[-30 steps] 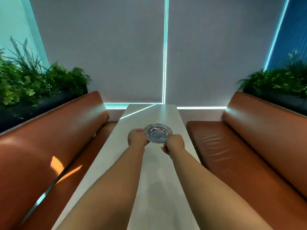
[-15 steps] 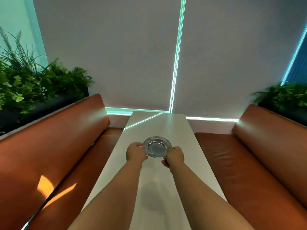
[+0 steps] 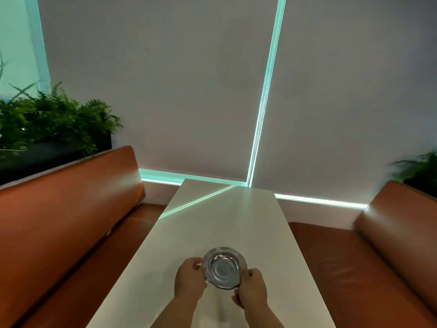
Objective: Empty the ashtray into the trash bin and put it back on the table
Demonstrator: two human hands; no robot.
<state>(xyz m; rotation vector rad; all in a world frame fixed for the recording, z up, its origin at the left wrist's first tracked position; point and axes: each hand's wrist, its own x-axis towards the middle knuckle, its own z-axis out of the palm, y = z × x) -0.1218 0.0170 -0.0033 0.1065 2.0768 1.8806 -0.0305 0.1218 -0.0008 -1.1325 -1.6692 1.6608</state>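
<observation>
A round, shiny metal ashtray (image 3: 223,267) is held just above or on the long white table (image 3: 227,223); I cannot tell whether it touches the top. Its bowl looks empty. My left hand (image 3: 189,279) grips its left rim and my right hand (image 3: 251,288) grips its right rim, both near the table's front half. No trash bin is in view.
Orange leather benches run along both sides of the table, the left bench (image 3: 71,209) and the right bench (image 3: 378,256). Green plants in a dark planter (image 3: 47,129) sit behind the left bench, more plants (image 3: 421,166) behind the right. Grey blinds close the far end.
The view has tilted up and swung left, so my hands and the ashtray now sit lower in the frame. Both hands keep their grip on the ashtray's rim.
</observation>
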